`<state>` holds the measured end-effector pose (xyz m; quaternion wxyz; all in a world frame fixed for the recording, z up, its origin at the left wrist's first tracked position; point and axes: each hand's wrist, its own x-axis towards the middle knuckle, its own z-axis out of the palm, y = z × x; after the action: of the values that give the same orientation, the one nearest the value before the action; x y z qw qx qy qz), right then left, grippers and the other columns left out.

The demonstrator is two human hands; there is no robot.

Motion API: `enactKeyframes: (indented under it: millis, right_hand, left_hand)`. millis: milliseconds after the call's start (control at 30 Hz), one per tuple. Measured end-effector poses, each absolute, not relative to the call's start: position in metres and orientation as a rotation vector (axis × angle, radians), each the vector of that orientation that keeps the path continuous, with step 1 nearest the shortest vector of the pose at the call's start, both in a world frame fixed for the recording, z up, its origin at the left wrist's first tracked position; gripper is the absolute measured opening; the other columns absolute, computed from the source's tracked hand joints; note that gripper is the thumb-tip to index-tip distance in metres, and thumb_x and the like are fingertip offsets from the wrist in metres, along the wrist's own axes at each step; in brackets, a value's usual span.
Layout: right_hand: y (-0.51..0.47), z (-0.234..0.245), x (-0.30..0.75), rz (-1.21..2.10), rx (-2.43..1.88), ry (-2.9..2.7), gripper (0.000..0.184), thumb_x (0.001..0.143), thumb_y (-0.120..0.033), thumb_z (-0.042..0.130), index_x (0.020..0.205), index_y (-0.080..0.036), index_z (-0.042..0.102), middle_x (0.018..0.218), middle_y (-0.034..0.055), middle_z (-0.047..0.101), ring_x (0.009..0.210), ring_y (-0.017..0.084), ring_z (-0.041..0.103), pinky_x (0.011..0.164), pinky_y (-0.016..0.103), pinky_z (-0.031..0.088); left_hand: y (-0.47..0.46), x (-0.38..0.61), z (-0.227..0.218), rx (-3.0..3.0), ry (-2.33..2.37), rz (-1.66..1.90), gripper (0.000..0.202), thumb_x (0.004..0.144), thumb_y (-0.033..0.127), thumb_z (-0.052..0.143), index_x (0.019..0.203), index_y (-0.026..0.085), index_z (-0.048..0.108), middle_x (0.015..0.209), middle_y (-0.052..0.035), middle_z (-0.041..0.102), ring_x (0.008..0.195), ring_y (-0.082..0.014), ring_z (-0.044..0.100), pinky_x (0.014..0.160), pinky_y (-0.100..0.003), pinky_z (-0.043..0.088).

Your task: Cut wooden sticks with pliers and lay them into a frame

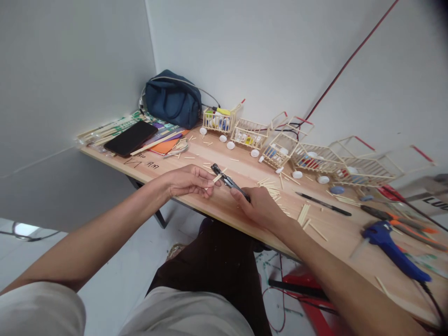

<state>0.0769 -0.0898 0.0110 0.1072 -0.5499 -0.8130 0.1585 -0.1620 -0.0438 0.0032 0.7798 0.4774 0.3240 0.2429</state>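
Observation:
My left hand [191,181] is closed, pinching a thin wooden stick [219,177] above the front edge of the table. In my right hand [262,205] is a silver tool that looks like a large nail clipper [230,181], its dark head pointing to the far left. The stick lies across the clipper's head; whether the jaws bite into it I cannot make out. Short cut sticks [269,187] lie scattered beyond and to the right of my right hand.
Several small stick-built carts [249,133] with white wheels line the wall. A blue pouch [173,100], a black phone [130,138] and orange paper [164,146] are at the left. On the right lie a pen [324,204], orange-handled pliers [402,224] and a blue glue gun [392,249].

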Motion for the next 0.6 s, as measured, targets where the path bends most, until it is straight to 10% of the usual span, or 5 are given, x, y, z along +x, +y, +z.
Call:
enactKeyframes:
  millis: [600]
  right_hand:
    - [-0.079, 0.019, 0.058, 0.324, -1.814, -2.45, 0.047, 0.088, -0.059, 0.043, 0.073, -0.019, 0.064, 0.07, 0.0089, 0.067, 0.062, 0.019, 0.057, 0.055, 0.027, 0.028]
  left_hand:
    - [-0.036, -0.177, -0.001, 1.151, 0.687, 0.572, 0.03, 0.067, 0.023, 0.081, 0.093, 0.008, 0.075, 0.064, -0.0058, 0.067, 0.058, -0.0098, 0.061, 0.062, -0.022, 0.05]
